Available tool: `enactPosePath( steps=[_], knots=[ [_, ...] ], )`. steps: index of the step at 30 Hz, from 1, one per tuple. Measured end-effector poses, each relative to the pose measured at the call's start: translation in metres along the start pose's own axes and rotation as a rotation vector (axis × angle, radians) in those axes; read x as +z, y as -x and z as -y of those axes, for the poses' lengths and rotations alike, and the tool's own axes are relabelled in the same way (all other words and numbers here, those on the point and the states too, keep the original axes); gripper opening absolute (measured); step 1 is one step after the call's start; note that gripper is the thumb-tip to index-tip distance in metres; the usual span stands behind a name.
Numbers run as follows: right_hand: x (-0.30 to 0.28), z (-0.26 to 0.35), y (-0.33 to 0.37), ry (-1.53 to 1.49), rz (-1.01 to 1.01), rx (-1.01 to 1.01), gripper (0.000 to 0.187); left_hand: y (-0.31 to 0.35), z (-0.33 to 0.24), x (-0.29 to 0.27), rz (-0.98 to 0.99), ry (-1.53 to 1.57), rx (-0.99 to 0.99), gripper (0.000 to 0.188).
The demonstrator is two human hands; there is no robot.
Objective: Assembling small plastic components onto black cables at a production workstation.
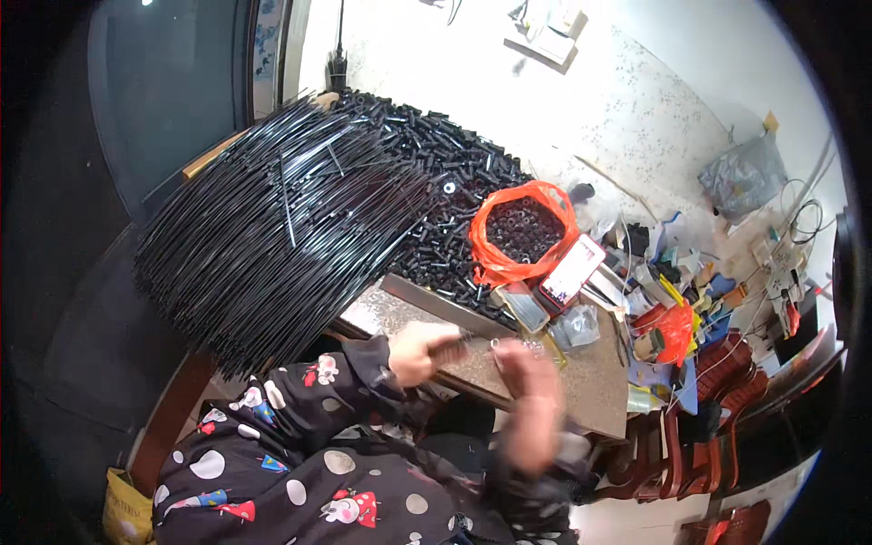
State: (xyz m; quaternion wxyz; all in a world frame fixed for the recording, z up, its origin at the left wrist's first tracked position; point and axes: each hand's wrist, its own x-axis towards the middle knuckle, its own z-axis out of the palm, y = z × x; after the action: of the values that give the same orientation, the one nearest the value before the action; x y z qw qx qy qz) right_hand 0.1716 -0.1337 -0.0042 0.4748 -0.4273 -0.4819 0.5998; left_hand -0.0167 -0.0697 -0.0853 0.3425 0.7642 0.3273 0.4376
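My left hand (419, 353) is closed near the table's front edge, its fingers pressed together around a small dark piece (461, 343) that is too blurred to name. My right hand (531, 386) is smeared by motion beside it. At its fingertips shows a small pale ring (495, 344), apparently pinched. Left of and beyond my hands lies a big bundle of long thin black rods (282, 218). Short black tubular pieces (436, 259) are heaped behind it. An orange-red plastic bag (480, 238) stands rolled open, full of small dark ring-shaped parts (522, 229).
A phone (574, 271) leans near the bag, with a clear plastic box (522, 307) and a clear bag (577, 325) beside it. A metal strip (445, 307) borders the heap. Clutter and a red bag (674, 334) fill the right; brown chairs (695, 459) stand below.
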Motion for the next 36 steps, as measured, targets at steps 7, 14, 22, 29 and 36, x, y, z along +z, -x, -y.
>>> enactPosePath(
  steps=[7,14,22,29,36],
  knots=[
    [0.02,-0.105,-0.088,-0.867,-0.311,-0.024,0.033,-0.033,-0.007,0.029,-0.803,1.236,0.146,0.03],
    [-0.014,-0.002,-0.096,-0.582,-0.345,-0.655,0.025,0.005,-0.04,0.069,0.074,1.364,-0.715,0.048],
    [-0.016,-0.095,-0.077,-0.03,0.07,-0.386,0.017,-0.067,-0.061,-0.027,-0.271,-0.22,0.465,0.041],
    [-0.022,-0.164,-0.095,-0.321,0.135,-0.184,0.042,-0.084,-0.002,-0.017,0.431,0.119,-0.017,0.017],
    [-0.037,-0.182,-0.093,-0.445,-0.152,0.161,0.018,-0.204,0.022,-0.069,0.733,0.416,-0.275,0.064]
  ],
)
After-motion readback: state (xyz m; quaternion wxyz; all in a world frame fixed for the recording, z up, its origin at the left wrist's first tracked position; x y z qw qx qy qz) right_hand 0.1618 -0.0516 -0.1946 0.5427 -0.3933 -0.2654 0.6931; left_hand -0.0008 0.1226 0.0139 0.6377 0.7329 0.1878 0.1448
